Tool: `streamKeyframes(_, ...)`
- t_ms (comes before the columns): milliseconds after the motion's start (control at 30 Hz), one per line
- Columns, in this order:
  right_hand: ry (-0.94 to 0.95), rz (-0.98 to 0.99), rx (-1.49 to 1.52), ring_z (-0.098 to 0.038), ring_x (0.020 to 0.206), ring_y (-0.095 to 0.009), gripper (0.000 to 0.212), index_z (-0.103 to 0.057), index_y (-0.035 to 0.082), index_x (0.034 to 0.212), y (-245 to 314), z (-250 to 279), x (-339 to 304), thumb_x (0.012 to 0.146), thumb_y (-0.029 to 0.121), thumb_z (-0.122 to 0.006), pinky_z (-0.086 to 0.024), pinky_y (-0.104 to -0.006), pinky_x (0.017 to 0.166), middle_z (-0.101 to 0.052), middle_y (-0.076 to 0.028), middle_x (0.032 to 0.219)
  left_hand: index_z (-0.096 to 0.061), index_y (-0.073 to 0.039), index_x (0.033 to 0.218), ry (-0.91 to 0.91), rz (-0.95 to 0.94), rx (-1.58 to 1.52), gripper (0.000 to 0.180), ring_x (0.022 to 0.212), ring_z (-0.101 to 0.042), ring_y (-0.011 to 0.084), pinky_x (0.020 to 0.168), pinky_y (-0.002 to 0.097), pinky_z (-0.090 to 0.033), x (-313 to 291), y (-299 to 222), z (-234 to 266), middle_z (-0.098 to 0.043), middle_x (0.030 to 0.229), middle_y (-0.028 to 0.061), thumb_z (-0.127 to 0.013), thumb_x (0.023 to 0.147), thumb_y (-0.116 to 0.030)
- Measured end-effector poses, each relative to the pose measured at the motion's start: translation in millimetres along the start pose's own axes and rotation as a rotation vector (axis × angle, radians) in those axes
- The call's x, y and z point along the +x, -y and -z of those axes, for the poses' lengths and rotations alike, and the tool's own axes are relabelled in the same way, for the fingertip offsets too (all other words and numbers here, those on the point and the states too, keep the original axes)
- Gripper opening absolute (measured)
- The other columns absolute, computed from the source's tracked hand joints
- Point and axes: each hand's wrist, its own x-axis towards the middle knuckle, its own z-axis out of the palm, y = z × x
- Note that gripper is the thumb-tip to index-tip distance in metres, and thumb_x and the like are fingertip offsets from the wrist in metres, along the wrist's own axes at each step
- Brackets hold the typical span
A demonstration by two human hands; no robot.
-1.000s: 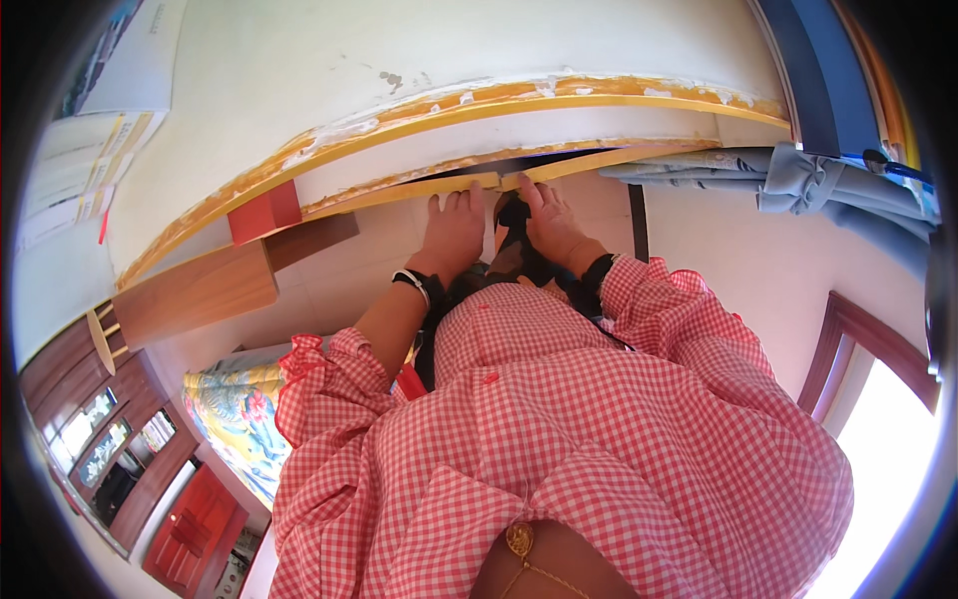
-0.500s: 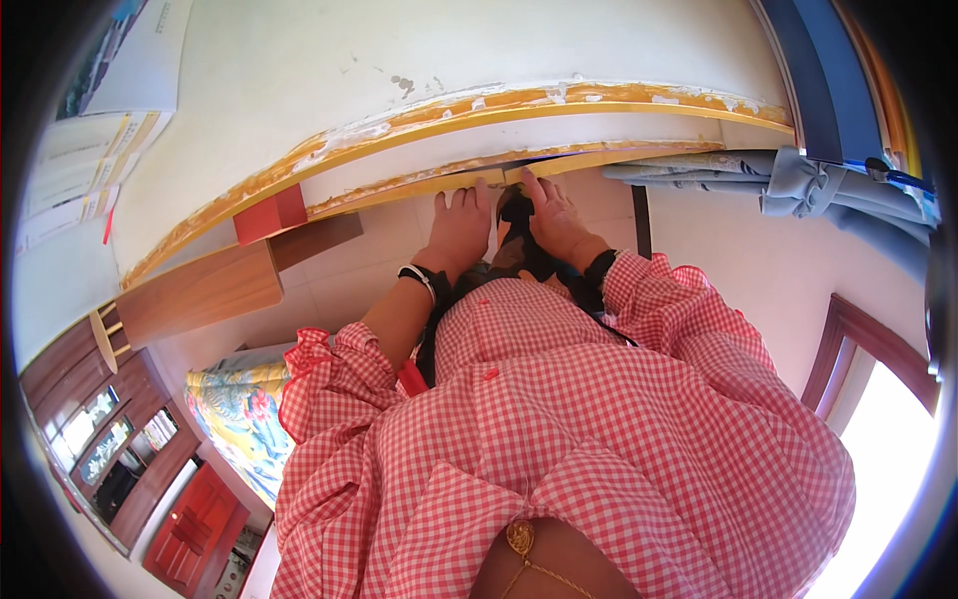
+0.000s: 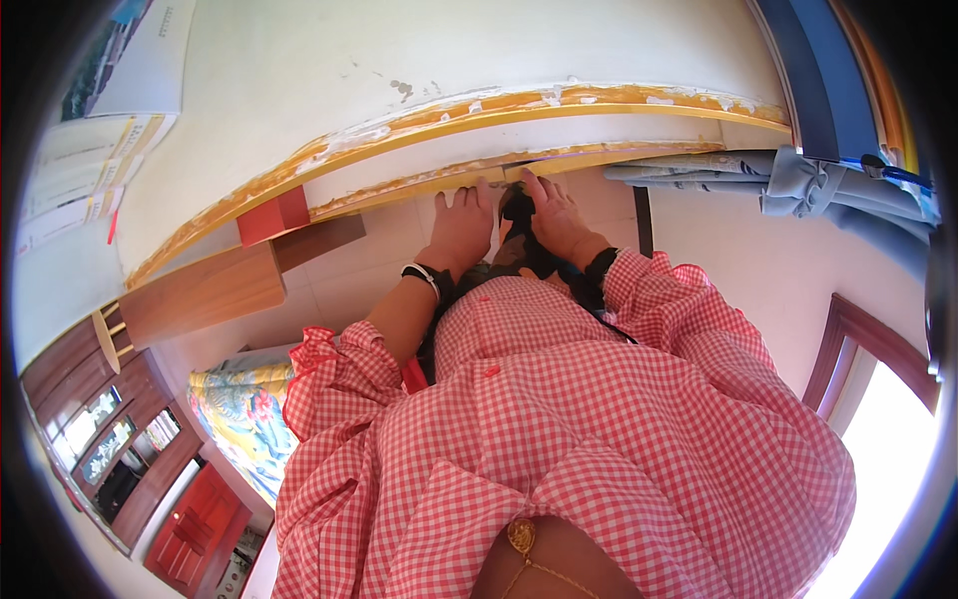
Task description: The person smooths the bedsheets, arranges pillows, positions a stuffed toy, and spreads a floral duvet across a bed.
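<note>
Below the worn wooden edge of a white surface runs a lower, pale yellow wooden edge, which looks like a drawer front with a narrow seam near its middle. Against it, left of the seam, rest the fingers of my left hand, stretched out and slightly bent. My right hand lies just right of the seam, its index finger pointing up to the same edge and its other fingers partly hidden. Neither hand shows anything held in it. Between them a dark shoe or foot appears below.
At left, a red box and a brown wooden board sit near the edge. Papers stand at far left. A grey-blue cloth hangs at right, by a blue folder. Flowered fabric lies lower left.
Both hands stay almost in place at the lower edge. The dark gap behind that edge near the seam looks slightly narrower. The view has shifted a little.
</note>
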Motion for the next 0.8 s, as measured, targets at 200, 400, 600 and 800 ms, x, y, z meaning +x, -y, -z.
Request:
streamKeyframes(200, -0.034, 0.032, -0.021, -0.041, 0.11, -0.036, 0.064, -0.025, 0.006, 0.133, -1.1, -0.2, -4.6, 0.072, 0.003, -0.046, -0.036, -0.045, 0.091, -0.041, -0.019, 0.123, -0.027, 0.006, 0.128, 0.002, 0.004, -0.013, 0.055, 0.11, -0.046, 0.0273, 0.092, 0.0524, -0.032, -2.2, -1.0, -1.1, -0.051, 0.114, 0.0178, -0.044, 0.079, -0.012)
streamKeyframes(400, -0.012, 0.017, -0.044, -0.041, 0.111, -0.036, 0.064, -0.025, 0.006, 0.133, -2.8, -1.0, -5.4, 0.073, 0.003, -0.045, -0.036, -0.0446, 0.091, -0.041, -0.019, 0.124, -0.028, 0.006, 0.127, -0.003, -0.004, -0.011, 0.054, 0.109, -0.046, 0.0273, 0.092, 0.0526, -0.032, -5.0, -2.1, -2.1, -0.051, 0.113, 0.0177, -0.045, 0.078, -0.011)
streamKeyframes(600, -0.003, 0.029, -0.045, -0.041, 0.111, -0.036, 0.065, -0.023, 0.005, 0.134, -1.7, -0.9, -8.8, 0.073, 0.003, -0.045, -0.036, -0.0443, 0.091, -0.04, -0.02, 0.125, -0.027, 0.006, 0.127, 0.006, -0.006, -0.014, 0.056, 0.109, -0.046, 0.0279, 0.091, 0.0533, -0.032, -8.5, -3.2, -5.1, -0.051, 0.113, 0.0182, -0.046, 0.078, -0.011)
streamKeyframes(800, 0.011, 0.015, -0.053, -0.041, 0.111, -0.036, 0.066, -0.022, 0.006, 0.135, -2.5, -2.3, -5.5, 0.073, 0.003, -0.045, -0.035, -0.0442, 0.091, -0.039, -0.019, 0.126, -0.026, 0.007, 0.128, -0.003, -0.002, -0.008, 0.058, 0.11, -0.045, 0.0278, 0.092, 0.0536, -0.032, -4.7, -3.7, -6.0, -0.05, 0.114, 0.0191, -0.047, 0.077, -0.011)
